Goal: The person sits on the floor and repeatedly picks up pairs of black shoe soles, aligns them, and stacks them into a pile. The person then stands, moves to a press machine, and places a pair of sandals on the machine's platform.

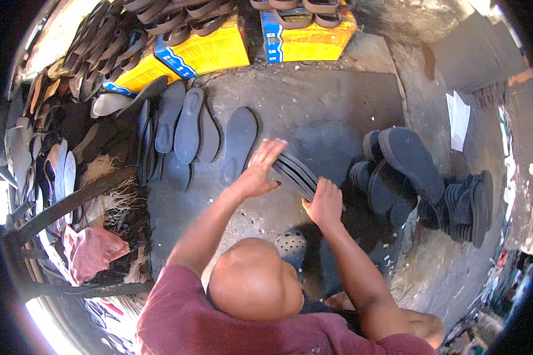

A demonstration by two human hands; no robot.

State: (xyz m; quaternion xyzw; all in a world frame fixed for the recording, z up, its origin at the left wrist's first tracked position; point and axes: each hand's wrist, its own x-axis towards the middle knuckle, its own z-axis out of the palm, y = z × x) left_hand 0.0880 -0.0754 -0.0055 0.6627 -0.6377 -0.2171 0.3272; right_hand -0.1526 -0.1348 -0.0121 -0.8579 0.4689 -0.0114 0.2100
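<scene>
Over the floor (326, 100), left fingers (273, 145) lie outstretched against soles (297, 172) that right fingers (328, 188) clasp opposite, presumably steadying both ends.

Matt and foam-like in the layered soles (297, 176), smooth along the edges. Equally matt, rubbery in the piled soles (413, 158); smooth, with a faint sheen, in the flat soles (188, 127). Printed cardboard, smooth and slightly glossy, in the yellow box (311, 46). Dull and rubber-like in the brown sandals (206, 25). Soft, creased cloth in the pink rag (93, 251); plain matt cloth in the dark red shirt (237, 337). Rough, stringy fibre in the frayed bundle (121, 204). Thin paper in the white sheet (458, 121). Moulded and plastic-looking in the holed clog (291, 245). Worn, faintly shiny on the dark mat (326, 133); rough and gritty on the floor (420, 275).
</scene>
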